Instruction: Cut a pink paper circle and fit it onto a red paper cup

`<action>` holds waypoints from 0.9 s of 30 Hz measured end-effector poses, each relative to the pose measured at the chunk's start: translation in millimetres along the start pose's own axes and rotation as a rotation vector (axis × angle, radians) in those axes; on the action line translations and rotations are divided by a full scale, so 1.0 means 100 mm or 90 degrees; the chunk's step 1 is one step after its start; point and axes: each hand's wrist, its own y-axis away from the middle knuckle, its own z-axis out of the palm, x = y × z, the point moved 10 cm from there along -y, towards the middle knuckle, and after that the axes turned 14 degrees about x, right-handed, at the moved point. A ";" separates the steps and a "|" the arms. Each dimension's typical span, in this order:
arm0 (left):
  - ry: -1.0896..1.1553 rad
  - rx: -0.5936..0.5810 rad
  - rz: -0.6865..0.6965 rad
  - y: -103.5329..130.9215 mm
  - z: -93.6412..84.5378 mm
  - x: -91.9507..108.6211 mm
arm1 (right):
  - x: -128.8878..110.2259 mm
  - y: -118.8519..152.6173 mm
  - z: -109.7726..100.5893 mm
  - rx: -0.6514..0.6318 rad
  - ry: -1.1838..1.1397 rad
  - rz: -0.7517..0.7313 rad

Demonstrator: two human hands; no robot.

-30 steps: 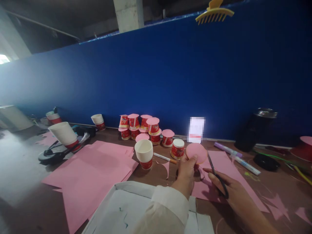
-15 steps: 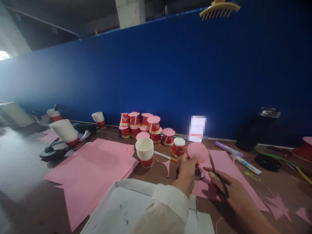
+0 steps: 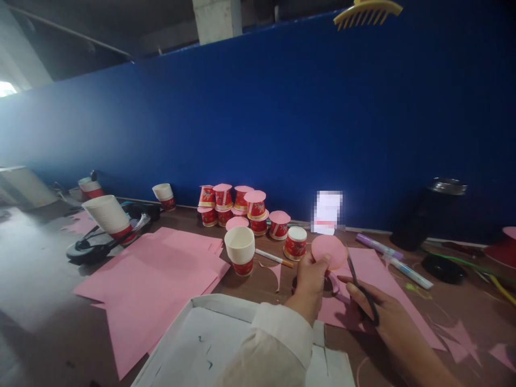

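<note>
My left hand [image 3: 312, 282] pinches a round pink paper disc [image 3: 328, 251] by its lower edge, thumb on top. A curled pink strip hangs just below the disc. My right hand [image 3: 373, 303] grips a pair of dark-handled scissors [image 3: 353, 270], whose blades point up along the disc's right edge. Beneath both hands lies a pink paper sheet [image 3: 366, 260]. Just left of the disc, an upside-down red paper cup [image 3: 295, 244] shows its white base. Further left, several red cups [image 3: 256, 207] topped with pink discs stand stacked in two layers.
Upright nested white-and-red cups [image 3: 240, 244] stand beside a slim orange-ended stick [image 3: 274, 258]. Pink sheets [image 3: 157, 279] lie left of a white box lid [image 3: 217, 328]. Markers [image 3: 379, 246], a dark bottle [image 3: 423, 215] and paper scraps [image 3: 459, 338] are on the right. A blue partition [image 3: 258, 118] rises behind.
Almost nothing differs. The view has shifted very slightly, and both hands keep their hold on the disc and the scissors.
</note>
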 end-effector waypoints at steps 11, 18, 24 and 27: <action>-0.009 0.000 -0.007 -0.02 -0.01 -0.02 | 0.02 0.05 0.01 -0.011 0.009 0.032; -0.006 0.002 -0.008 -0.01 -0.01 -0.01 | -0.02 0.03 0.02 -0.028 0.029 0.004; -0.009 0.007 -0.014 0.00 -0.01 -0.01 | -0.06 0.05 0.00 -0.021 0.017 0.021; -0.005 0.005 -0.011 0.00 -0.01 0.00 | -0.10 0.09 0.00 -0.015 -0.004 0.027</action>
